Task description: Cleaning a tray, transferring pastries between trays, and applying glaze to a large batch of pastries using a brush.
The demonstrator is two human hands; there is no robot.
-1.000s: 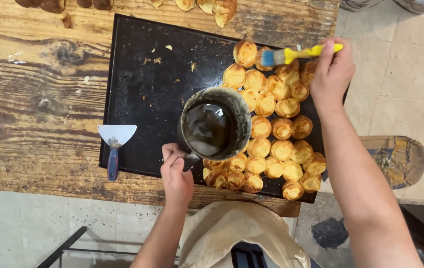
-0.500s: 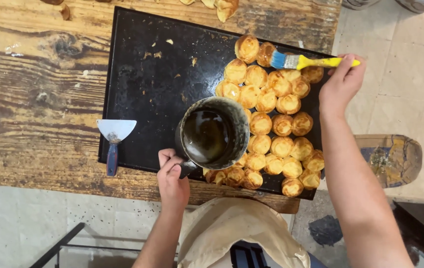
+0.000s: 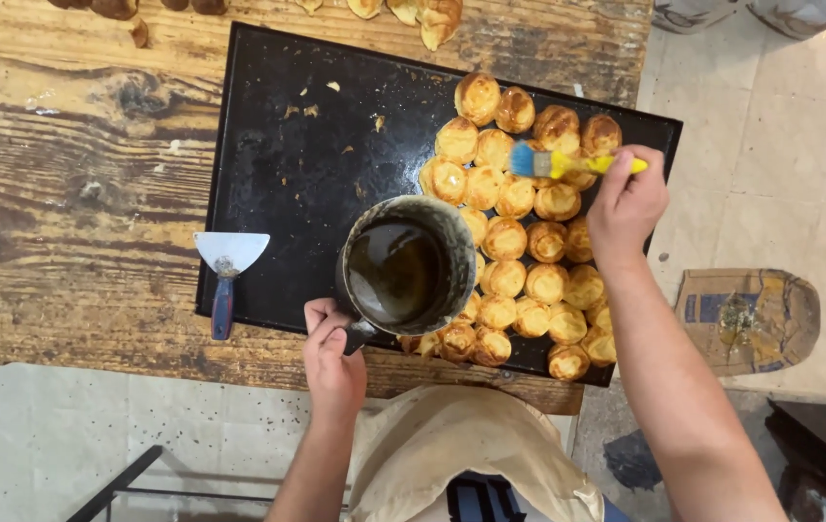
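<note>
Weathered plank desk (image 3: pixel 74 145) over pale tiled floor, bearing a black flat baking tray (image 3: pixel 277 174). Right hand (image 3: pixel 627 205) clenched on a yellow-handled pastry brush with blue bristles (image 3: pixel 567 164), long axis lying crosswise, bristles pointing left of the hand onto the golden glazed round buns (image 3: pixel 519 261) just below it. Left hand (image 3: pixel 333 362) gripping the handle of a dark metal pot of glaze (image 3: pixel 403 271), handle mostly hidden. Blue-handled steel scraper (image 3: pixel 227 275) well left, untouched.

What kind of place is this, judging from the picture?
Probably a bakery or kitchen work area: a dark baking tray of golden pastries sits on a worn wooden table, and the right hand holds a brush.
</note>
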